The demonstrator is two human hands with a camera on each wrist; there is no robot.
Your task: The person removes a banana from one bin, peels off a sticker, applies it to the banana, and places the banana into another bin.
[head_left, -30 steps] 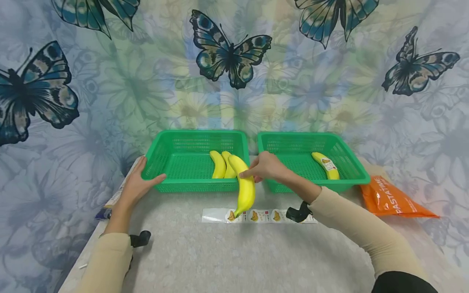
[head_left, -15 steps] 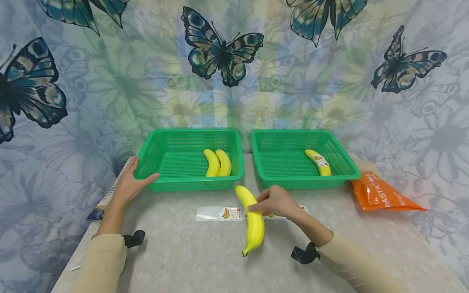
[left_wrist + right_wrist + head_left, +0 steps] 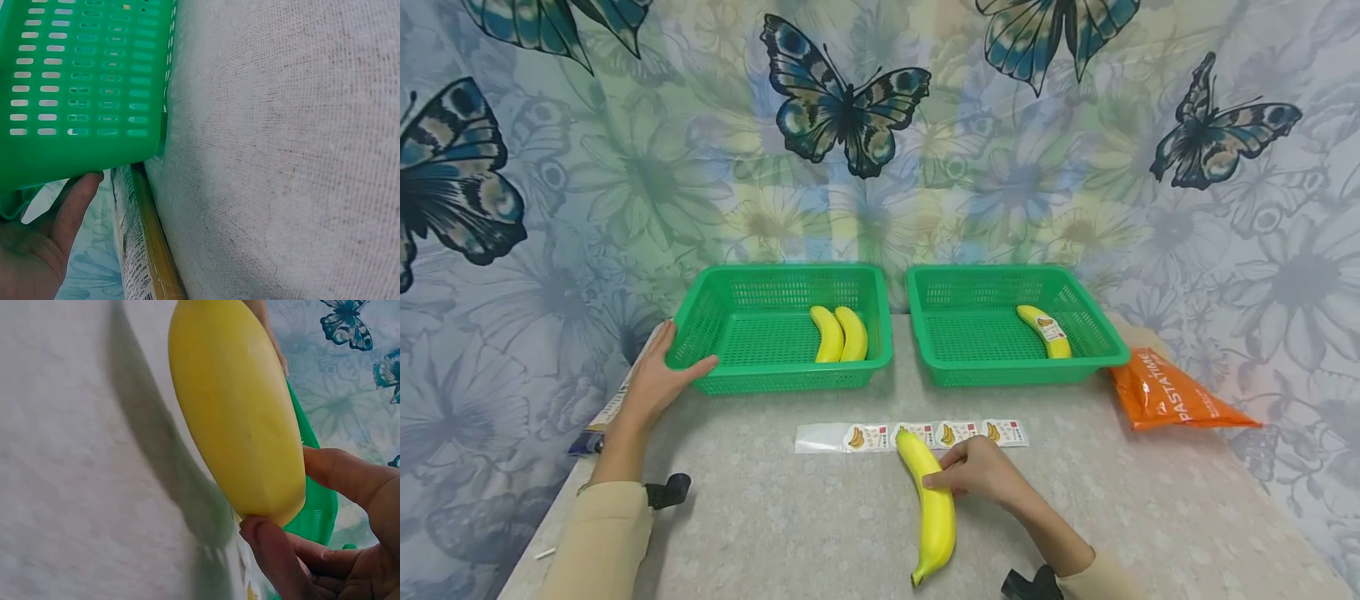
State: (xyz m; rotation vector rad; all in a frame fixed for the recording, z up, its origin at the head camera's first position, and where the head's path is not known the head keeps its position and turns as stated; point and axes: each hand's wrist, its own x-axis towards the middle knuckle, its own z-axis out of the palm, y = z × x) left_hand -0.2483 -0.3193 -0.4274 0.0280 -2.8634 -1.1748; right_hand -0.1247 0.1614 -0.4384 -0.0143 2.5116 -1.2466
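My right hand (image 3: 988, 471) pinches a yellow banana (image 3: 936, 521) between thumb and fingers, above the front middle of the table. The right wrist view shows the banana (image 3: 240, 412) large, with the thumb (image 3: 272, 550) at its end and its shadow on the tabletop. My left hand (image 3: 658, 375) rests at the front left corner of the left green basket (image 3: 782, 382), its fingers extended and thumb spread along the rim. Two bananas (image 3: 840, 335) lie inside that basket. A strip of banana labels (image 3: 955, 435) lies flat just behind the held banana.
The right green basket (image 3: 1018, 375) holds one banana (image 3: 1045, 332) bearing a label. An orange packet (image 3: 1172, 392) lies against its right side. A printed packet (image 3: 140, 244) lies left of the left basket. A butterfly-patterned cloth (image 3: 850, 217) hangs behind the table.
My right hand has drawn the banana out over the left basket's front edge and toward me, past the label strip. My left hand stays at the basket corner. The head view has shifted slightly.
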